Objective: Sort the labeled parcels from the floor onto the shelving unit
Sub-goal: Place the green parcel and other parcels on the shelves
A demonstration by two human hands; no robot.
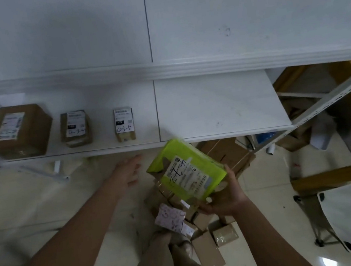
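A single wide-angle camera worn on the person's head looks forward and steeply down over the white shelving unit (183,67). Its top shelf (243,10) fills the upper part of the frame, the lower shelf (211,105) shows beneath its front edge, and the tiled floor (34,209) lies below that. The camera is near enough that both forearms run in from the bottom edge to the left hand (128,171) and right hand (227,200) around the middle. The lens seems to bow the shelf edges, and the dim, soft picture leaves the corners hard to read.
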